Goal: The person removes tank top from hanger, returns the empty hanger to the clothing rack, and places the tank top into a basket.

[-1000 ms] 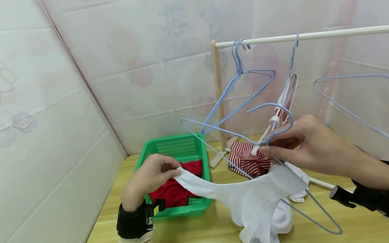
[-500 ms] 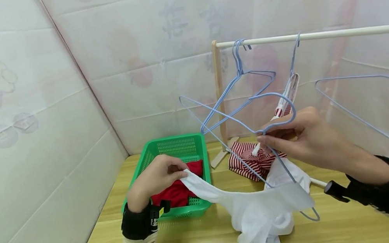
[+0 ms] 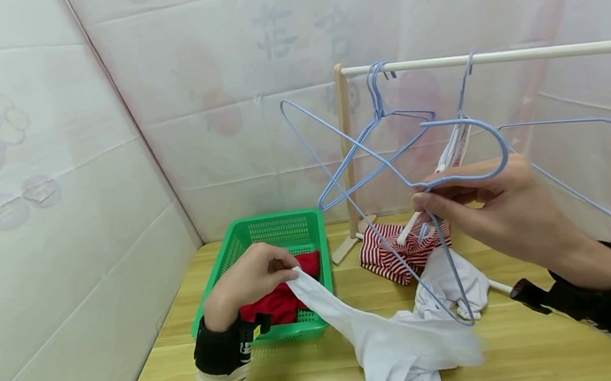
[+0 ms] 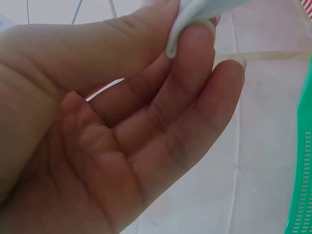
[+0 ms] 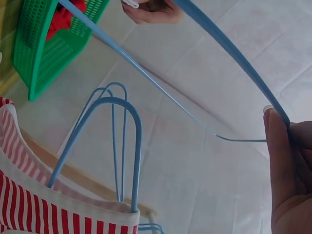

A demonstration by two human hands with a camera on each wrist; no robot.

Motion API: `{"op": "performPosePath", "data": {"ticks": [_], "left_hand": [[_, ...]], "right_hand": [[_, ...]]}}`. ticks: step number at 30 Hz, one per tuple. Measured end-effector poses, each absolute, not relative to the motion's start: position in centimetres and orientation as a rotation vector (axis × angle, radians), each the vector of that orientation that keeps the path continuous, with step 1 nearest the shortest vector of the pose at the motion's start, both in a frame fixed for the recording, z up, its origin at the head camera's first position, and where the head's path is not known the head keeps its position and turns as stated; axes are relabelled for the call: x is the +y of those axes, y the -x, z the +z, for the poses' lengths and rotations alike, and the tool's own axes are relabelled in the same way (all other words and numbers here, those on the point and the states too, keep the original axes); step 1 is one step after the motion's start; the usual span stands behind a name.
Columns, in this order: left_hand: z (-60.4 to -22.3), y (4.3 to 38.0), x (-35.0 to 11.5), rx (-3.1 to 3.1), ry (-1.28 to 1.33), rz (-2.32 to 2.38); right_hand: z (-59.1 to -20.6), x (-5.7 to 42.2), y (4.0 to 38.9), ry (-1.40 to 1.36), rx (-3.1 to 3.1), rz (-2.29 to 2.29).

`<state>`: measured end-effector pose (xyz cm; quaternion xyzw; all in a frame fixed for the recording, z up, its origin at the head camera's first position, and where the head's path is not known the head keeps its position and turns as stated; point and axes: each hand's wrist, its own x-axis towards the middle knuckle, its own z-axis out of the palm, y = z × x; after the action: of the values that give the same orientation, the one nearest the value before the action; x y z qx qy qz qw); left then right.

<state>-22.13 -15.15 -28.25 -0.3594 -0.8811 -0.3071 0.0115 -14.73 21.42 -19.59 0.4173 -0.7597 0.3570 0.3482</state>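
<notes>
My left hand [image 3: 250, 278] pinches the edge of a white garment [image 3: 409, 346] between thumb and fingers; the left wrist view shows the folded edge of the white garment [image 4: 207, 9] in that pinch. From there the garment slopes down to a heap on the table. My right hand [image 3: 517, 213] pinches a blue clothes hanger [image 3: 502, 147] just below its hook, which points up and to the left. The hanger is tilted, with its lower corner overlapping the white garment in the head view. In the right wrist view, the thumb and fingers press on the blue hanger [image 5: 234, 54].
A green basket [image 3: 327, 292] with red clothing [image 3: 277, 300] stands on the wooden table [image 3: 301, 375]. Behind, a rack's white rail [image 3: 535, 53] bears several blue hangers and a red-and-white striped garment [image 5: 58, 214]. Striped cloth [image 3: 386, 253] and white cloth [image 3: 452, 280] lie below it.
My right hand has raised the hanger and drawn it rightward out of the white garment, whose right end has sunk. The left hand has shifted slightly right, keeping its pinch.
</notes>
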Motion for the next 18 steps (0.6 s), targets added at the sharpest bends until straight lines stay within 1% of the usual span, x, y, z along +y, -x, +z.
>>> {"op": "performPosePath", "data": {"ticks": [6, 18], "left_hand": [[-28.3, 22.2, -14.9, -2.745, 1.145, -0.941], [-28.0, 22.3, -15.1, -2.758, 1.127, -0.914]], "right_hand": [[-19.3, 21.6, 14.5, -1.105, -1.926, 0.95], [-20.3, 23.2, 14.4, -1.131, -1.87, 0.878]]}}
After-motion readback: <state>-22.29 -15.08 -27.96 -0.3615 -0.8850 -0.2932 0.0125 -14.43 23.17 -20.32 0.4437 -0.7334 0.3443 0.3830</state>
